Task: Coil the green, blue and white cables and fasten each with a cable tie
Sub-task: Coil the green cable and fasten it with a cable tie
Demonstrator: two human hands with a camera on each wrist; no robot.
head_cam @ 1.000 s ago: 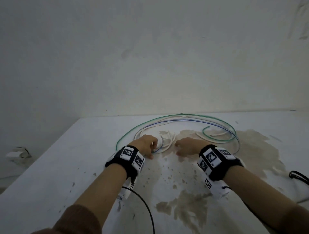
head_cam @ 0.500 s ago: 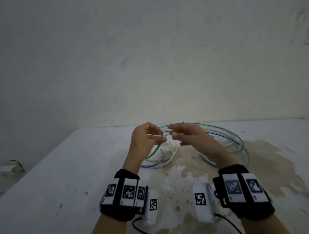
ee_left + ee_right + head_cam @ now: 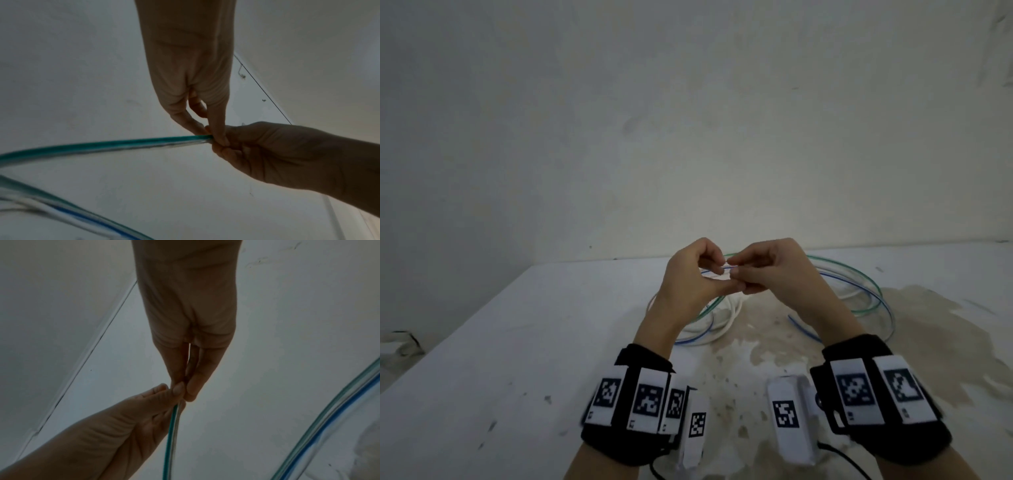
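A: Pinching the end of the green cable [image 3: 127,143], both hands meet in the air above the counter [image 3: 517,342]. The left hand [image 3: 688,277] and right hand [image 3: 777,270] are fingertip to fingertip, each clamped on that end.

B: And the rest of it?

A: It trails down to the loose loops lying on the far middle of the counter, tangled with the blue cable [image 3: 866,291] and the white cable [image 3: 732,317]. I see no cable tie anywhere.

B: So how to coil it well?

A: I'd keep one hand fixed on the end and let the other draw even loops, easing the green one free so the others don't drag along.

B: The surface?

A: White, with a big brownish stain [image 3: 945,335] on the right and dark flecks nearer us. A plain pale wall [image 3: 688,120] stands behind.
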